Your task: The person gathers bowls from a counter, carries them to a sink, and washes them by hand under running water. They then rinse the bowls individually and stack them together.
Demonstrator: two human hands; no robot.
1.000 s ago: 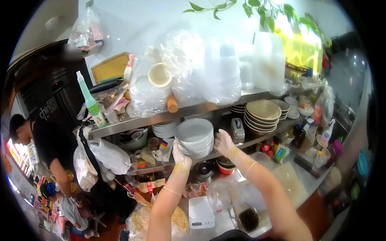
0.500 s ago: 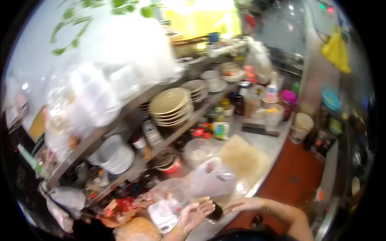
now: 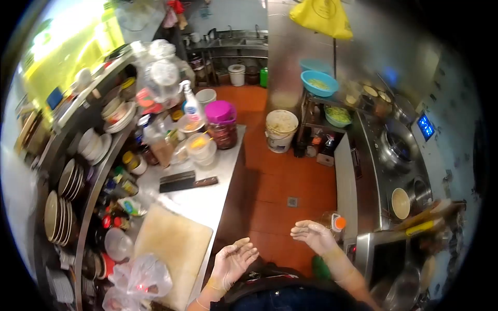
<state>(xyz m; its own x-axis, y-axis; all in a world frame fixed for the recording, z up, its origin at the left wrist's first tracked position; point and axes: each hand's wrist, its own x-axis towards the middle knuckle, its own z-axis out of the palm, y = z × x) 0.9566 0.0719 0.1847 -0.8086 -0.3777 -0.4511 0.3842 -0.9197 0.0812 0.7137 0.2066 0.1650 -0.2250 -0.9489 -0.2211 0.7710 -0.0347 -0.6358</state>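
Note:
Both hands are held up apart in front of the body, above the red floor. My left hand [image 3: 232, 262], in a thin pale glove, has its fingers spread and slightly curled, with nothing in it. It is beside the right edge of the cutting board [image 3: 174, 241]. My right hand [image 3: 314, 236], also gloved, is empty with its fingers stretched out and points left. Just beyond it stands a bottle with an orange cap [image 3: 340, 223]. A clear plastic bag [image 3: 150, 277] lies on the board's lower left part.
A cleaver [image 3: 178, 181] lies on the steel counter [image 3: 205, 207] near tubs and a purple-lidded jar [image 3: 221, 127]. Stacked plates [image 3: 58, 217] fill the left shelf. A white bucket [image 3: 280, 132] stands on the floor. At right are a wok [image 3: 395, 150] and a stove counter.
The view has swung to the right, bringing the floor and stove side into the middle. My hands are farther apart, and both remain open and empty.

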